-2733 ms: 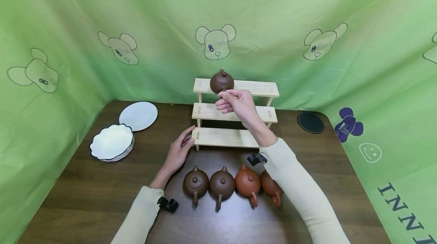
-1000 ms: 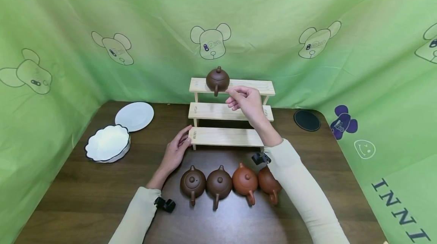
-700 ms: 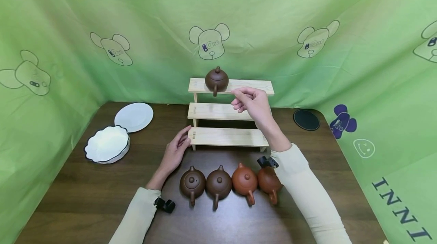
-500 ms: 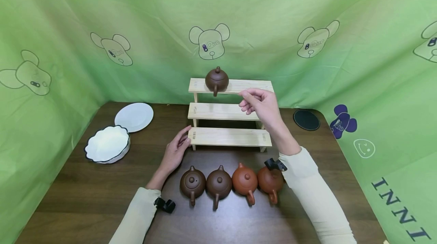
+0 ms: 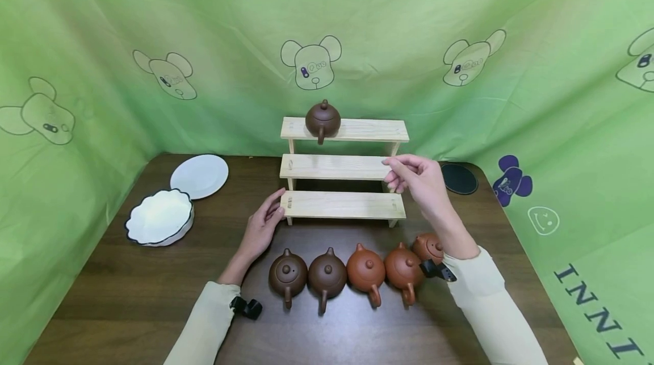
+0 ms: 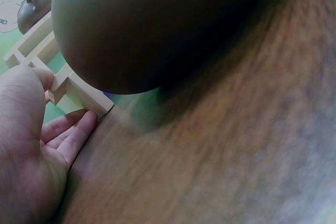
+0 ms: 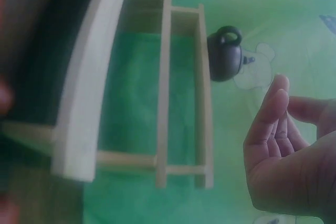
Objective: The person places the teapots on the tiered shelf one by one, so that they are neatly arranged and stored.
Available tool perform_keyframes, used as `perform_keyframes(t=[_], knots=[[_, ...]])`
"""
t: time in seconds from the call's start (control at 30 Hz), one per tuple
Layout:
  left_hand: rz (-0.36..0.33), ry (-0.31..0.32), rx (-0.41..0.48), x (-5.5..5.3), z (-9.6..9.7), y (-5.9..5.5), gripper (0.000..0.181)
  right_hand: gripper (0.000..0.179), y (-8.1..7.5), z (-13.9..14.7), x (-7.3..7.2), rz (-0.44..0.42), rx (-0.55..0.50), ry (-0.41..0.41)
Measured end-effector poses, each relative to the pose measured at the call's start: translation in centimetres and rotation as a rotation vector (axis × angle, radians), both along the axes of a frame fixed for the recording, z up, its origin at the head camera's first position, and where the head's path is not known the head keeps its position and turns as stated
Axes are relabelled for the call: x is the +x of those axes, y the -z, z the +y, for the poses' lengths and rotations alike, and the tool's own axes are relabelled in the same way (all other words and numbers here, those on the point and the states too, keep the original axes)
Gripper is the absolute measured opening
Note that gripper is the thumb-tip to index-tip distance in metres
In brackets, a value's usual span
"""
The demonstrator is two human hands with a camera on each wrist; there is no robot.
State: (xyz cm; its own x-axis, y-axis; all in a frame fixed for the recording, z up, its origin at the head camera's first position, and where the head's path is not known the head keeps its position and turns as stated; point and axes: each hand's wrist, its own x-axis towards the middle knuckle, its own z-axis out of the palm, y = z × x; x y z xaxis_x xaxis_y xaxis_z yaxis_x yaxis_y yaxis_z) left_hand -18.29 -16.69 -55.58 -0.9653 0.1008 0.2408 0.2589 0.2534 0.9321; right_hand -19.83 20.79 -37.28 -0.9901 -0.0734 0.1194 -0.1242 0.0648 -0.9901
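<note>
A dark brown teapot [image 5: 323, 120] stands on the top tier of a three-tier wooden display rack [image 5: 342, 206], towards its left end, handle to the front. My left hand [image 5: 262, 229] touches the left end of the lowest tier with extended fingers and thumb. Beside the right end of the middle tier, my right hand [image 5: 419, 180] hangs in the air, fingers loosely bent, holding nothing. On the table stand two dark brown teapots [image 5: 327, 273] and two reddish ones [image 5: 365, 268] in a row. Behind the rightmost one is another reddish teapot [image 5: 427, 247], partly hidden by my right wrist.
At the left of the table [image 5: 168, 285] lie a white oval plate [image 5: 200, 176] and a scalloped, dark-rimmed white dish [image 5: 160, 217]. A black oval mat [image 5: 458, 179] lies at the far right. Green cloth [image 5: 230, 70] closes off the back and both sides.
My right hand has let go of the teapot on the top tier and moved right and down towards me. Its wrist now uncovers the reddish teapots more. The left hand stays at the rack.
</note>
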Motion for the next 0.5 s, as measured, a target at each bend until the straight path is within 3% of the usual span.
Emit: perform_keyframes(t=[0.07,0.2,0.5], knots=[[0.016,0.001,-0.001,0.0,-0.1,0.2,0.050,0.029,0.4,0.7,0.5,-0.005,0.015,0.014],[0.005,-0.012,0.000,1.0,0.6,-1.8,0.049,0.027,1.0,2.1,1.5,-0.019,0.041,0.036],[0.006,-0.023,-0.010,1.1,0.8,-2.1,0.049,0.025,2.6,5.8,3.7,-0.040,0.152,0.037]])
